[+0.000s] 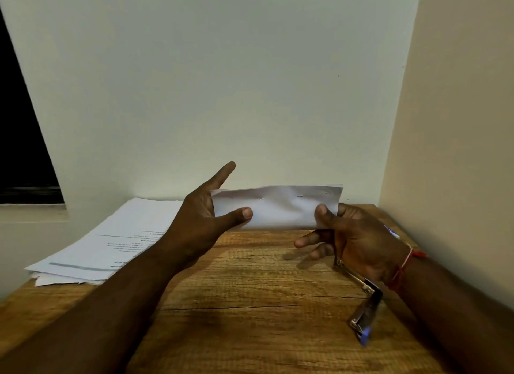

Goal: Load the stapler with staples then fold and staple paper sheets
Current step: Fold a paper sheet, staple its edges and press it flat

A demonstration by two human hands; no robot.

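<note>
I see both hands raised above the bench (250, 284), sharing one folded paper strip (278, 208) between them. The right hand (361, 240) pinches the strip's right end, thumb on the near face and fingers behind; its lower two fingers curl free beneath the strip, touching nothing. The left hand (203, 215) is mostly spread; the index finger points up and away, while the thumb tip presses the near face at the strip's left end (I cannot tell whether the fingers behind are bearing on the paper, so a firm grasp on this side is unconfirmed). The strip is held level, long edge horizontal, slightly creased; four small staples show in a row near its upper edge.

A red thread band (403, 268) circles the right wrist.

The stapler (364, 307) lies on the bench under and just behind the right wrist; it is swung open, the metal arm running toward the palm and the body angled toward me, with a blue end nearest the camera. No hand touches it.

A stack of printed sheets (111, 243) rests on the bench's left rear area, well apart from the strip, its edges loosely aligned. A small blue-and-white object (392, 231) sits beyond the right hand near the side wall; too hidden to identify.
</note>
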